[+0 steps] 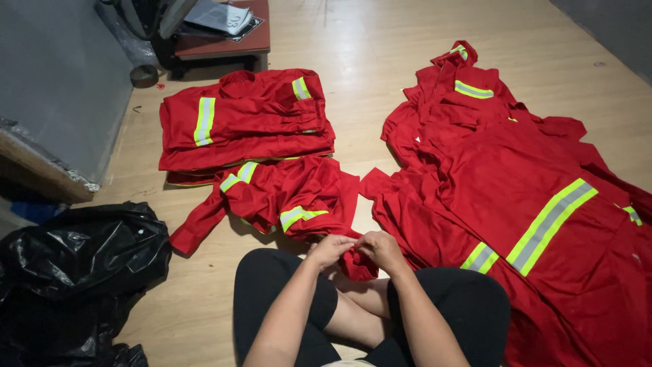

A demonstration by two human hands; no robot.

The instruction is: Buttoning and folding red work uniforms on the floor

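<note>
Head view: person sits cross-legged on wooden floor [380,54], black trousers. Left hand [331,249] and right hand [382,249] close together above the lap, both pinching the edge of a crumpled red jacket [292,194] with yellow-grey reflective bands; fingers curled onto the cloth. Jacket lies just ahead of the knees, one sleeve stretched out to the left. Behind it, touching, a neat folded stack of red garments [248,119]. To the right, a loose spread pile of red workwear [516,177], overlapping the right knee. Black plastic bag [75,261] at left. Low reddish table [224,42] with papers at top.
</note>
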